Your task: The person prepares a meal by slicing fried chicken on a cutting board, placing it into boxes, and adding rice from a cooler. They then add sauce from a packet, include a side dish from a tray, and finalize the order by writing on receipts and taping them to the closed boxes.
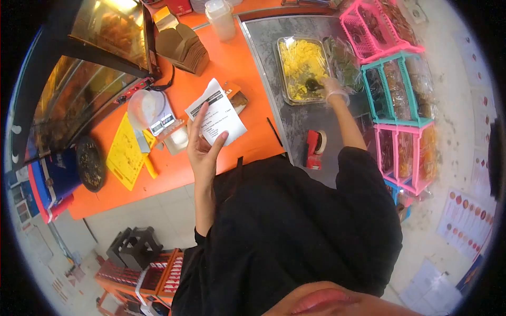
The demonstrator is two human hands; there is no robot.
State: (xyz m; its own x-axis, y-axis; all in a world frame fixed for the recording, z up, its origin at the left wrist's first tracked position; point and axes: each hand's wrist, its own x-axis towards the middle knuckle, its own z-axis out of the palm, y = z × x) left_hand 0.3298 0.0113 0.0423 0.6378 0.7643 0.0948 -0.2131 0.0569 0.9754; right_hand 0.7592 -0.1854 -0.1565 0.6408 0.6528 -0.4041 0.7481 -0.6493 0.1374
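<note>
A printed paper slip is pinched between the fingers and thumb of my left hand, above the orange counter. Over on the grey counter, my right hand, in a clear plastic glove, is closed round a black spoon. The spoon's head rests in yellow crumbly food inside a clear plastic tray. Beside that tray, near my right hand, lies a clear bag with something green. Behind the slip a small open box is partly hidden.
Pink and teal baskets of packets line the right. A red tape dispenser lies nearer me. On the orange counter are a scale, a knife on a yellow board, brown boxes and a glass display case.
</note>
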